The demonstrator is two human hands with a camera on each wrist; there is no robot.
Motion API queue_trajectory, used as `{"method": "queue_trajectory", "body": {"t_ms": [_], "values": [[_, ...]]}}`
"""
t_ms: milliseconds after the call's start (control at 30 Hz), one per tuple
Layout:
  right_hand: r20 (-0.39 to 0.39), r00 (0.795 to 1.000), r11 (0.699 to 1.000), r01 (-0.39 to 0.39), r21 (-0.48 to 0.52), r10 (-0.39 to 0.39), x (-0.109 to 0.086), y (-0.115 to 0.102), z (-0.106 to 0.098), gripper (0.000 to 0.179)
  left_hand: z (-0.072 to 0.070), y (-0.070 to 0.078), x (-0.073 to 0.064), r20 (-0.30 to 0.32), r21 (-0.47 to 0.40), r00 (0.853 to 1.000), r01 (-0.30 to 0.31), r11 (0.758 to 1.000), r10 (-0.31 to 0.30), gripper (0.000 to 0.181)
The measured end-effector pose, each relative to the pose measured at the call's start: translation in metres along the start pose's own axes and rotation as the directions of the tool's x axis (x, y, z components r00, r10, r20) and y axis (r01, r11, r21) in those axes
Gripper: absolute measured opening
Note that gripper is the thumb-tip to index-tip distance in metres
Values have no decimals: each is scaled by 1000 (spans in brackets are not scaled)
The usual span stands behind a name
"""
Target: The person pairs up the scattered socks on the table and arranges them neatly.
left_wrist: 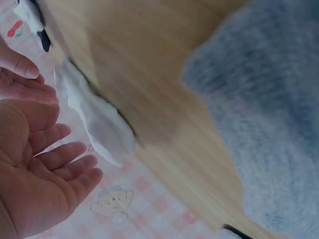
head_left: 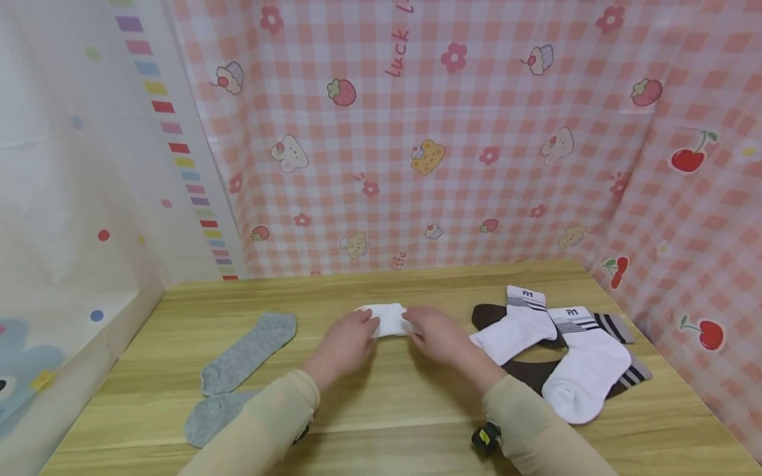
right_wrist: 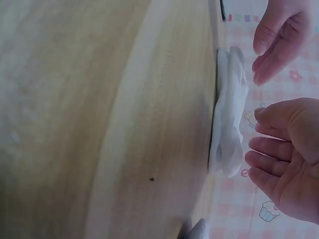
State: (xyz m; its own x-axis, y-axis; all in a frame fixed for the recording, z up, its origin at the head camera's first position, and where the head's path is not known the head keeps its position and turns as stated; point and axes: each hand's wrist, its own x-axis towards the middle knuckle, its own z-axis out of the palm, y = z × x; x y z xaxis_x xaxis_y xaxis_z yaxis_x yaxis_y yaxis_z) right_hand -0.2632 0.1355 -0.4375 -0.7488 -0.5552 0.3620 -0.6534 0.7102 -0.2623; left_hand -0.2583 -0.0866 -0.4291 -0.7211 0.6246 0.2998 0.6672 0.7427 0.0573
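Note:
A folded white sock [head_left: 390, 320] lies flat on the wooden table, in the middle of the head view. My left hand [head_left: 348, 340] is at its left end and my right hand [head_left: 440, 335] at its right end. In the left wrist view the left hand [left_wrist: 45, 169] has loosely bent fingers, with nothing between them, beside the white sock [left_wrist: 99, 119]. The right wrist view shows the right hand [right_wrist: 291, 154] likewise relaxed, a small gap from the sock [right_wrist: 230, 114].
Two grey socks [head_left: 247, 354] lie at the left, one partly behind the left forearm. At the right, white socks with black stripes [head_left: 586, 370] overlap dark brown socks with grey striped cuffs [head_left: 634, 373]. A pink checked curtain [head_left: 393, 198] hangs behind the table [head_left: 411, 410].

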Motion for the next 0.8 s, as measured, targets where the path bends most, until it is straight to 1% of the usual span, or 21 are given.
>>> {"method": "queue_trajectory", "body": {"t_ms": [100,200,233,367,433,500,600,800], "values": [[20,999,999,41,-14,-41,-2,0,2,36,1,4,-2,31,15,999,-20,1000,20,27],[63,997,998,46,-40,-44,-3,-1,4,37,2,7,-4,62,29,998,-27,999,25,25],[89,996,999,25,-32,-22,-3,-6,1,37,2,8,-5,79,36,997,-28,999,25,27],[165,986,997,-12,-72,24,-2,-8,3,38,1,11,-6,165,46,986,-16,999,9,35],[194,980,997,-21,-79,36,-3,-10,2,39,1,12,-6,205,40,979,-3,999,-5,39],[213,976,997,-21,-74,37,-3,-12,1,38,1,13,-6,229,27,973,12,1000,-18,40],[237,971,997,-16,-72,32,-3,-13,1,35,3,13,-6,243,27,970,19,999,-25,39],[268,962,994,-21,-107,49,-2,-14,5,28,10,12,-2,225,43,974,7,999,-17,31]]}}
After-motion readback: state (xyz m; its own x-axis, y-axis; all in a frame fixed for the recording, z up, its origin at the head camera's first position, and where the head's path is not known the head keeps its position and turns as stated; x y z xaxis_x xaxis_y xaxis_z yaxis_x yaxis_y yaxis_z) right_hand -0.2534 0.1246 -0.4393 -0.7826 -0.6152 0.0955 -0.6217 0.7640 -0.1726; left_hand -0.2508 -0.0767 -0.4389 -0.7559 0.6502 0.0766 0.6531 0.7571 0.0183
